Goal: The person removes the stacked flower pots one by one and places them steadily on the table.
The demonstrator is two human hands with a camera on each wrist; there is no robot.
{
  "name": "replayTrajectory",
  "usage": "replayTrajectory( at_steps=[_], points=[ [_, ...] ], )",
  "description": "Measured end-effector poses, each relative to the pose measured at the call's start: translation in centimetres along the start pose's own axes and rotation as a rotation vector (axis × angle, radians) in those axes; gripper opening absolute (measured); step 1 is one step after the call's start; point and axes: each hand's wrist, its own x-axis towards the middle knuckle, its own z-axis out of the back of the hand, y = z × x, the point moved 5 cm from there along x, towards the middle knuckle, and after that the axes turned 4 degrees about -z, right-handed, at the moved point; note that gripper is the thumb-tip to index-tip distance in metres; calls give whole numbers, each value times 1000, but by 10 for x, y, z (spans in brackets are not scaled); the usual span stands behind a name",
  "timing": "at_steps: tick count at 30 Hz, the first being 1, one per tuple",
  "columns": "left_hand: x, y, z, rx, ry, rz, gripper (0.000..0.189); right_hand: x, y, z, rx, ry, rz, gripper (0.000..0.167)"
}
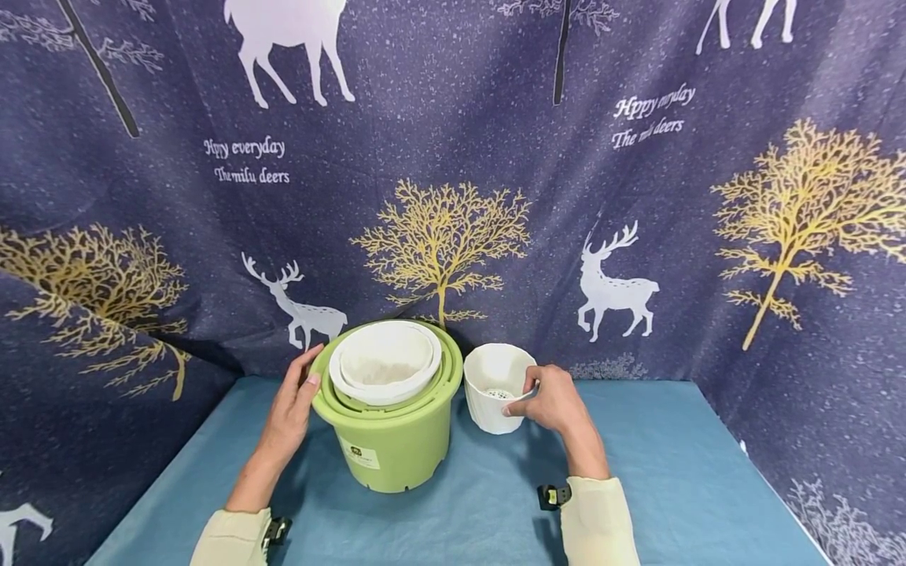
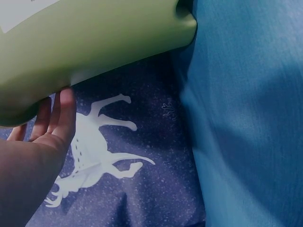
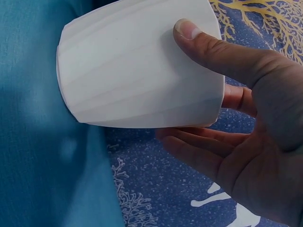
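From my end, the head view shows both hands at work over the blue table point(image 1: 439, 527). My left hand point(image 1: 289, 405) lies against the left side of the green pot point(image 1: 396, 452). That grip is spread: thumb near the rim, fingers along the outside. In the left wrist view some fingertips vanish behind the pot, and that view also cuts the pot off at the top and left.

My right hand point(image 1: 554, 397) has the loose white pot point(image 1: 487, 410), which sits upright just right of the green one. Here the grip pinches the wall near the rim, thumb outside; in the right wrist view one finger passes behind the rim and part of it is hidden from me. I can't tell whether the base bears fully on the table. Drain holes point(image 1: 499, 393) show in its floor, but the near wall and my hand hide part of the inside.

Inside the green pot sit nested white pots point(image 1: 387, 354), one rim within another; their lower walls are out of sight. Below them I see stepped green rings, and can't make out whether these belong to a second pot. The label point(image 1: 361, 453) is too small to read. Both sleeves point(image 1: 600, 523) run off the bottom edge, and the deer on the cloth point(image 1: 453, 126) are partly cropped at the top.
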Motion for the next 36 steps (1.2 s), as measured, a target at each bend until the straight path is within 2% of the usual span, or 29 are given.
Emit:
replayTrajectory(
  at_steps=[14, 23, 36],
  points=[
    [-1, -1, 1, 14, -13, -5, 47, -1, 0, -1, 8, 20, -21, 44],
    [-1, 0, 1, 17, -9, 20, 47, -1, 0, -2, 10, 35, -36, 43],
    [0, 1, 1, 27, -16, 27, 47, -3, 3, 4, 8, 54, -41, 34]
  ],
)
